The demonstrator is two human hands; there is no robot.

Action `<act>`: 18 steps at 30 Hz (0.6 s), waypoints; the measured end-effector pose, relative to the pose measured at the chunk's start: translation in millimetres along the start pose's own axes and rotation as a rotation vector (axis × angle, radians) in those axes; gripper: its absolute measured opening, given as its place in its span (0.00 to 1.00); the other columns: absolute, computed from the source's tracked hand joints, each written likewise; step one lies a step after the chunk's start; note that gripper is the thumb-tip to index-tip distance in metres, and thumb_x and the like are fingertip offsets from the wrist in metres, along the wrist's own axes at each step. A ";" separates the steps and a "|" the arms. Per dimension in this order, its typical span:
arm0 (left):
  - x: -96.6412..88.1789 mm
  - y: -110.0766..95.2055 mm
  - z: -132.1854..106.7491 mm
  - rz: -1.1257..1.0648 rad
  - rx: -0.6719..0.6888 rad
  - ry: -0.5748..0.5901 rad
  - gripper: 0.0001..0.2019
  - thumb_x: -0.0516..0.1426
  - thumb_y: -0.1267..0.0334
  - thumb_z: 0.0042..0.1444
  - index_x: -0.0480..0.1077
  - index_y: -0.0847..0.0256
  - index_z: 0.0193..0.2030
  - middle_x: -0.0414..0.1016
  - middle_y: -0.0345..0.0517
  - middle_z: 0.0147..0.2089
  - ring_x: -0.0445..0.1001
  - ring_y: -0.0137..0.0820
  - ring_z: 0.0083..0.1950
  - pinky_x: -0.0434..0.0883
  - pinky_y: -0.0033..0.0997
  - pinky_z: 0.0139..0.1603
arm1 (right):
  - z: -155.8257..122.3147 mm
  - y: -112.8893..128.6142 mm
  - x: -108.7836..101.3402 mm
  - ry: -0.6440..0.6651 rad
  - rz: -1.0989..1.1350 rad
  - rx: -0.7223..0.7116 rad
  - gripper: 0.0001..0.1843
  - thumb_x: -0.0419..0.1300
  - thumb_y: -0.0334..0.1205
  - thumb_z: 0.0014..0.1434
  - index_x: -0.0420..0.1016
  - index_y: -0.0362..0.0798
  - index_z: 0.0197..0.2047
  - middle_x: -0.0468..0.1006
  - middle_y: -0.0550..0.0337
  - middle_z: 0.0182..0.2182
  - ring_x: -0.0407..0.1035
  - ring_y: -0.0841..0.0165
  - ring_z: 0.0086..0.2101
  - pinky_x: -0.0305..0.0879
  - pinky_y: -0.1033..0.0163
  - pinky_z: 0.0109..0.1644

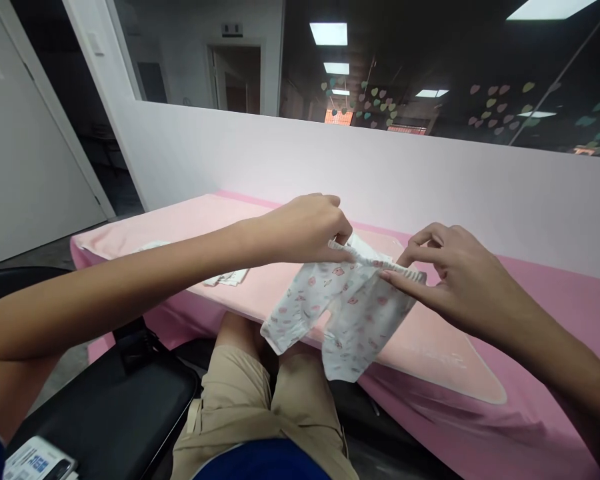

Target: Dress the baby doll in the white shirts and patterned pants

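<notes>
A small pair of white baby pants [350, 300] with a pink and grey print hangs by its elastic waistband, legs downward, over the near edge of the table. My left hand [320, 227] pinches the waistband at its left end. At the other end, my right hand [440, 267] grips the band between thumb and fingers. Beneath the pants lies a peach-pink mat [430, 360] with pale lettering near its right corner. Another piece of white cloth [227, 277] rests on the mat left of the pants, partly covered by my left forearm.
A bright pink cloth [570, 320] covers the table, which stands against a white wall [380, 173] with dark glass above. To my left is a black chair [105, 400] with a white packet [39, 460] on its seat. A door [30, 133] stands far left.
</notes>
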State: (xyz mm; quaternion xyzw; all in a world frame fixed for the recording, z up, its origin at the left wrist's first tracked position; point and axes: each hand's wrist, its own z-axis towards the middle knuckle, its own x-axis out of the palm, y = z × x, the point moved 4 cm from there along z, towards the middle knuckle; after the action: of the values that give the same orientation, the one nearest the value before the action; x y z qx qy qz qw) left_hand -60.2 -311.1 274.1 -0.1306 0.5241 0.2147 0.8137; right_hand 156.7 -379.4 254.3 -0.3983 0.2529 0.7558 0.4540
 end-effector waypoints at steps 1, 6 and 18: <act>-0.4 0.1 2.3 -0.029 -0.001 -0.024 0.18 0.62 0.46 0.60 0.78 0.60 0.32 0.71 0.47 0.31 0.71 0.41 0.45 0.66 0.41 0.51 | 0.5 -1.2 -1.7 -0.001 0.014 0.027 0.25 0.61 0.68 0.63 0.77 0.53 0.33 0.77 0.52 0.37 0.68 0.59 0.36 0.62 0.55 0.35; -2.5 -2.3 9.8 -0.160 0.058 -0.106 0.18 0.63 0.46 0.58 0.77 0.61 0.30 0.74 0.48 0.38 0.70 0.39 0.47 0.67 0.40 0.52 | 0.3 -12.4 1.1 0.141 0.234 0.247 0.27 0.56 0.67 0.67 0.71 0.51 0.32 0.76 0.59 0.28 0.68 0.66 0.28 0.61 0.63 0.27; 28.8 -6.9 39.6 -0.749 -0.245 0.203 0.26 0.41 0.48 0.70 0.74 0.62 0.44 0.79 0.51 0.37 0.75 0.35 0.35 0.71 0.38 0.38 | 21.0 18.3 29.8 -0.046 0.429 0.321 0.11 0.59 0.50 0.65 0.67 0.52 0.44 0.77 0.61 0.34 0.67 0.67 0.29 0.62 0.62 0.30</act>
State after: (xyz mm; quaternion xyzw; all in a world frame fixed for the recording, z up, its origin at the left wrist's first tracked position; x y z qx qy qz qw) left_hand -14.9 -293.7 264.4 -0.4290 0.4884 -0.0497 0.7582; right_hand 124.5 -357.7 241.6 -0.2412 0.4377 0.7939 0.3464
